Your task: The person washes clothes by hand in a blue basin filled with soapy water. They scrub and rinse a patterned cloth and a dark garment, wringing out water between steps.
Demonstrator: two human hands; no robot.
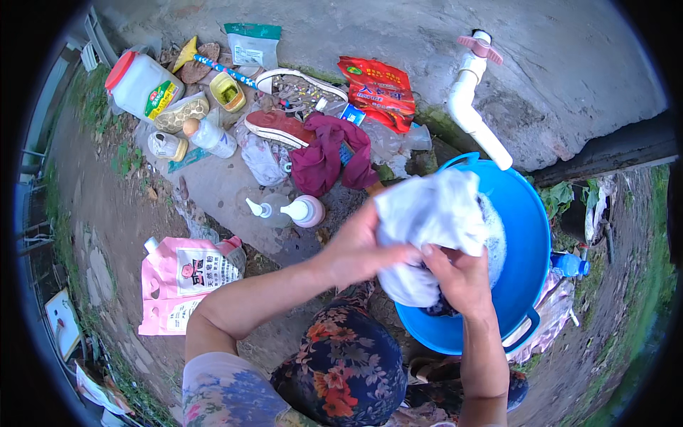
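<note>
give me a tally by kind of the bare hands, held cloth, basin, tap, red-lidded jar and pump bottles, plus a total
hands: 2 (left hand, right hand)
held cloth: 1
blue basin: 1
tap: 1
red-lidded jar: 1
pump bottles: 2 (clear one, pinkish one)
total: 8

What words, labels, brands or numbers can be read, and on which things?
Printed wording isn't copied here; it stands on:
Pink pouch: large dark characters, legible; smallest print unreadable.
Red packet: large lettering, partly legible.
White jar: label print blurred.
Green-topped bag: print too small.
</note>
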